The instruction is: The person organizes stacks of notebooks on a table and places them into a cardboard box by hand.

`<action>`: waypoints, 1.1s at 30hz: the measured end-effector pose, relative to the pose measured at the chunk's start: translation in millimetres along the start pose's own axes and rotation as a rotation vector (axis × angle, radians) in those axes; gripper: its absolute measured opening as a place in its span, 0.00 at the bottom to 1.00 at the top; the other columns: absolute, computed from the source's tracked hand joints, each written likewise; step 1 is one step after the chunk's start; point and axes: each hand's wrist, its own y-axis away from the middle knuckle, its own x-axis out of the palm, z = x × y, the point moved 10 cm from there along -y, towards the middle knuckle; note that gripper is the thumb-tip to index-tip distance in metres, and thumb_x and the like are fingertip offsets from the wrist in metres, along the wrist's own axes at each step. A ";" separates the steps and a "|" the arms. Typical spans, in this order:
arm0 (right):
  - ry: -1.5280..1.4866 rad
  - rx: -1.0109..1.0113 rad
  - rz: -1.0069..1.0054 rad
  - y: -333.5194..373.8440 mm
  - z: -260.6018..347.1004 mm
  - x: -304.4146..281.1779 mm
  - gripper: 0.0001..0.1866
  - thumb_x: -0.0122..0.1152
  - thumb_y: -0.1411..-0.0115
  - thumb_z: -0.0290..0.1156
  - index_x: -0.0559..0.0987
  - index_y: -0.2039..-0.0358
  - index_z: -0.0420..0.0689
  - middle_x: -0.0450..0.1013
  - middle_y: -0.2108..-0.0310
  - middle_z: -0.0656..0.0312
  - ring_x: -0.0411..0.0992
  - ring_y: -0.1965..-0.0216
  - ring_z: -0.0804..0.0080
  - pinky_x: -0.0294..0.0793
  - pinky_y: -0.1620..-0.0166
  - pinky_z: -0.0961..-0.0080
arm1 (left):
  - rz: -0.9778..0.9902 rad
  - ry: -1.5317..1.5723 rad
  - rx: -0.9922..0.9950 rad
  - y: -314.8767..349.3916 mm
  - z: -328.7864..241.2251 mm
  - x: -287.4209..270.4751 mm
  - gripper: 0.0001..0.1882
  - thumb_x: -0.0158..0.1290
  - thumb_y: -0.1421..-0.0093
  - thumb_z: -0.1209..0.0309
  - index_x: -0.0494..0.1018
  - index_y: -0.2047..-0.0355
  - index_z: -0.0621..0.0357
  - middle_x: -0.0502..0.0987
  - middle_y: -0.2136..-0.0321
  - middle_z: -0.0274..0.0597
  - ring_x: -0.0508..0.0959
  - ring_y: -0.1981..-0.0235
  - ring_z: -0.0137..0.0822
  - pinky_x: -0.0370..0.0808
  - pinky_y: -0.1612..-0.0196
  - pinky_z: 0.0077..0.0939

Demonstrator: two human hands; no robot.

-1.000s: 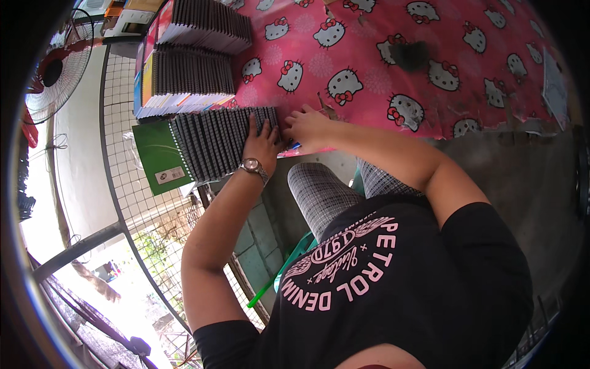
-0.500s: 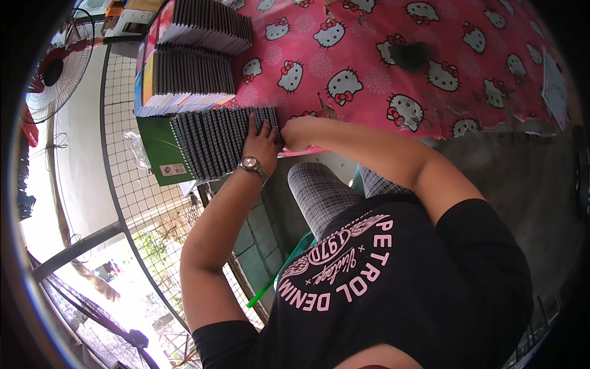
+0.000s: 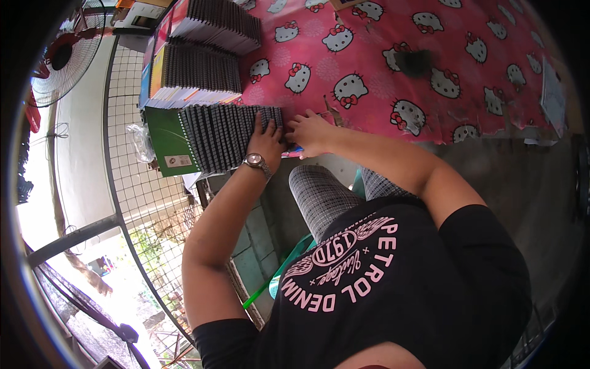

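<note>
A row of spiral-bound notebooks point(image 3: 215, 136) stands on the table's near left side, black bindings up, with a green cover at its left end. My left hand point(image 3: 267, 143), wearing a metal watch point(image 3: 254, 159) on the wrist, lies over the bindings near the row's right end, its fingers stretched out. Just beyond that end is my right hand point(image 3: 312, 133), fingers apart and pointing toward the row. A small blue and red patch shows beneath its fingers; I cannot make out what it is.
Two more blocks of spiral notebooks point(image 3: 200, 71) stand behind the row. A pink cat-print cloth point(image 3: 381, 80), torn in places, covers the table. Wire mesh point(image 3: 132, 184) runs along the left, near a fan point(image 3: 61, 56). A clear plastic bag point(image 3: 140, 142) hangs beside the green cover.
My right hand has lifted slightly away from the row's end, and its curled fingers have spread. My left hand remains on the bindings. The whole view has shifted a little.
</note>
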 end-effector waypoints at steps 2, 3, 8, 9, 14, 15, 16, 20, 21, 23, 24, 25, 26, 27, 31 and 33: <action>0.008 0.022 0.003 2.2 -1.9 -0.2 0.31 0.70 0.55 0.52 0.78 0.50 0.56 0.70 0.52 0.63 0.65 0.44 0.63 0.61 0.43 0.54 | -0.009 0.004 -0.002 -0.9 -0.2 -3.8 0.19 0.42 0.36 0.61 0.76 0.49 0.36 0.64 0.37 0.37 0.55 0.32 0.44 0.32 0.33 0.69; 0.017 0.038 0.017 2.2 -3.4 0.6 0.30 0.70 0.54 0.51 0.78 0.51 0.56 0.70 0.52 0.63 0.65 0.44 0.64 0.61 0.43 0.54 | -0.019 0.006 -0.006 -1.0 0.4 -6.1 0.18 0.42 0.36 0.61 0.76 0.49 0.36 0.64 0.37 0.37 0.56 0.32 0.44 0.32 0.33 0.69; -0.020 0.056 0.073 -9.1 1.9 3.2 0.19 0.63 0.49 0.47 0.82 0.59 0.53 0.75 0.56 0.57 0.72 0.50 0.60 0.68 0.49 0.55 | -0.024 0.018 -0.012 3.7 1.0 -2.4 0.18 0.42 0.36 0.61 0.77 0.51 0.37 0.66 0.39 0.38 0.56 0.32 0.45 0.33 0.32 0.68; -0.066 0.088 0.180 -14.6 5.1 9.8 0.18 0.62 0.49 0.46 0.83 0.60 0.52 0.76 0.57 0.55 0.73 0.52 0.59 0.71 0.50 0.55 | -0.024 0.041 -0.021 7.4 1.3 0.5 0.18 0.43 0.37 0.62 0.78 0.51 0.38 0.66 0.39 0.39 0.57 0.32 0.44 0.34 0.32 0.67; -0.162 -0.010 0.267 -51.5 -14.0 47.3 0.18 0.61 0.48 0.45 0.83 0.62 0.47 0.79 0.60 0.52 0.77 0.56 0.56 0.76 0.55 0.57 | -0.204 0.115 -0.082 36.8 4.5 -97.5 0.19 0.46 0.38 0.63 0.75 0.48 0.49 0.68 0.40 0.41 0.59 0.33 0.41 0.43 0.31 0.56; -0.185 0.099 0.311 -46.0 1.8 30.4 0.19 0.61 0.48 0.45 0.83 0.62 0.46 0.79 0.60 0.52 0.77 0.56 0.57 0.76 0.55 0.57 | -0.363 0.144 -0.131 67.2 18.9 -114.1 0.21 0.47 0.39 0.62 0.73 0.46 0.51 0.67 0.40 0.42 0.60 0.33 0.40 0.45 0.31 0.53; -0.200 0.225 0.335 -37.2 3.0 15.5 0.19 0.62 0.47 0.46 0.83 0.62 0.45 0.79 0.60 0.52 0.77 0.56 0.57 0.76 0.54 0.57 | -0.408 0.181 -0.273 93.7 45.6 -124.8 0.22 0.48 0.38 0.60 0.71 0.44 0.50 0.66 0.39 0.42 0.60 0.33 0.40 0.46 0.31 0.53; 0.187 0.247 0.044 9.3 -31.2 -20.9 0.25 0.66 0.49 0.51 0.80 0.54 0.49 0.71 0.50 0.53 0.67 0.45 0.55 0.63 0.41 0.55 | -0.703 0.356 -0.728 188.3 131.6 -145.7 0.28 0.44 0.34 0.48 0.66 0.39 0.46 0.63 0.36 0.44 0.57 0.32 0.44 0.46 0.31 0.51; 0.230 0.292 -0.038 21.0 -47.3 -27.1 0.26 0.67 0.49 0.50 0.80 0.53 0.50 0.70 0.49 0.53 0.65 0.43 0.54 0.60 0.40 0.54 | -0.759 0.482 -0.747 202.1 144.5 -132.9 0.29 0.43 0.34 0.47 0.65 0.38 0.46 0.62 0.36 0.45 0.56 0.32 0.45 0.46 0.31 0.49; 0.233 0.348 -0.103 28.9 -69.5 -39.0 0.26 0.68 0.48 0.46 0.78 0.51 0.48 0.70 0.49 0.52 0.67 0.45 0.55 0.62 0.41 0.53 | -0.863 0.731 -0.797 226.6 164.9 -94.8 0.31 0.41 0.33 0.44 0.63 0.36 0.46 0.60 0.35 0.47 0.55 0.31 0.46 0.45 0.31 0.46; 0.100 0.375 -0.207 28.6 -74.8 -47.9 0.26 0.68 0.48 0.45 0.77 0.50 0.48 0.70 0.49 0.52 0.66 0.44 0.55 0.62 0.42 0.53 | -0.923 0.887 -0.741 225.4 167.3 -72.3 0.33 0.39 0.33 0.43 0.60 0.35 0.46 0.58 0.34 0.48 0.55 0.32 0.48 0.45 0.31 0.48; -0.034 0.389 -0.306 25.0 -74.6 -54.5 0.26 0.68 0.47 0.45 0.77 0.49 0.47 0.70 0.49 0.51 0.66 0.44 0.54 0.63 0.42 0.54 | -0.989 1.040 -0.686 218.5 169.7 -39.5 0.34 0.38 0.33 0.41 0.58 0.33 0.45 0.56 0.33 0.49 0.55 0.32 0.50 0.46 0.31 0.50; -0.171 0.397 -0.397 21.7 -73.8 -59.2 0.27 0.68 0.47 0.44 0.76 0.49 0.47 0.69 0.49 0.51 0.66 0.44 0.54 0.63 0.42 0.54 | -1.059 1.190 -0.626 212.1 169.4 -9.2 0.36 0.36 0.33 0.40 0.55 0.32 0.45 0.54 0.32 0.50 0.55 0.32 0.51 0.46 0.32 0.53; -0.406 0.425 -0.503 21.4 -80.0 -59.1 0.28 0.65 0.44 0.46 0.74 0.47 0.46 0.68 0.46 0.52 0.65 0.43 0.56 0.63 0.42 0.57 | -1.198 1.514 -0.597 206.9 171.2 18.5 0.37 0.35 0.33 0.40 0.52 0.31 0.47 0.51 0.31 0.49 0.51 0.31 0.49 0.44 0.31 0.48; -1.534 0.691 -0.432 -10.0 -28.3 -8.2 0.32 0.43 0.33 0.55 0.64 0.37 0.46 0.62 0.36 0.61 0.61 0.37 0.66 0.57 0.37 0.65 | -1.512 2.527 -0.646 140.6 141.3 161.9 0.44 0.32 0.34 0.36 0.46 0.30 0.56 0.49 0.30 0.49 0.48 0.29 0.42 0.41 0.30 0.39; -1.748 0.740 -0.299 -35.2 12.0 37.4 0.33 0.38 0.31 0.55 0.60 0.34 0.47 0.59 0.34 0.64 0.59 0.36 0.68 0.52 0.34 0.67 | -1.077 2.749 -0.468 56.0 81.8 241.4 0.42 0.31 0.34 0.36 0.45 0.29 0.49 0.45 0.29 0.43 0.46 0.29 0.38 0.40 0.30 0.40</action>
